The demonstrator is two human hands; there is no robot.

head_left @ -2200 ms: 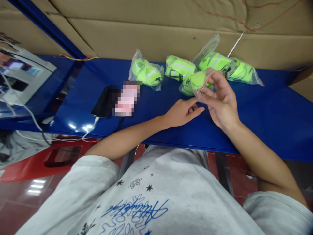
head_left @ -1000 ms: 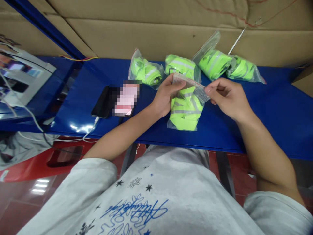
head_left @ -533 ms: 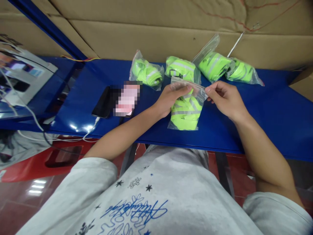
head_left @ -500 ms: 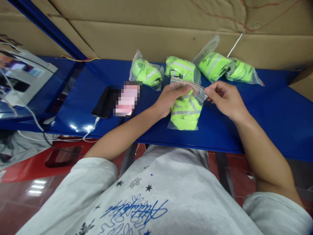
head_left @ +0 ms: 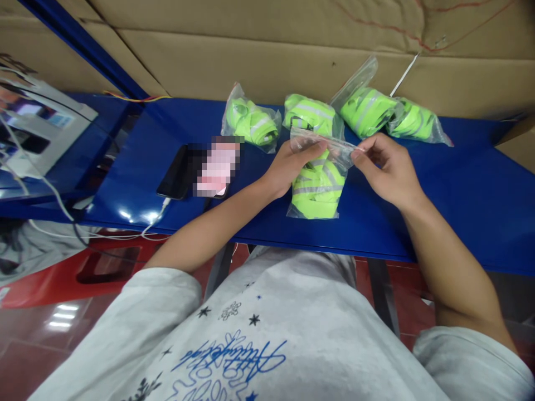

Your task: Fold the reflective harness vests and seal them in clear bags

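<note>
A clear zip bag (head_left: 312,214) is held above the blue table, with a folded neon-yellow reflective strap (head_left: 320,189) inside it. My left hand (head_left: 286,167) grips the bag's upper left side, its thumb lying across the plastic just below the zip strip. With thumb and forefinger, my right hand (head_left: 387,167) pinches the top right corner of the same bag at the zip. Part of the left fingers is hidden behind the bag. Just beyond my hands lies another bagged yellow strap (head_left: 311,114).
More bagged yellow straps lie along the back, one on the left (head_left: 253,125) and two on the right (head_left: 368,111). A black phone (head_left: 173,172) with a white cable and a second phone (head_left: 217,167) lie on the blue table (head_left: 463,189). Cardboard (head_left: 259,61) stands behind.
My right thumb and forefinger have shifted slightly along the bag's top edge at its right corner. My left hand keeps its hold, and the bag stays nearly in place.
</note>
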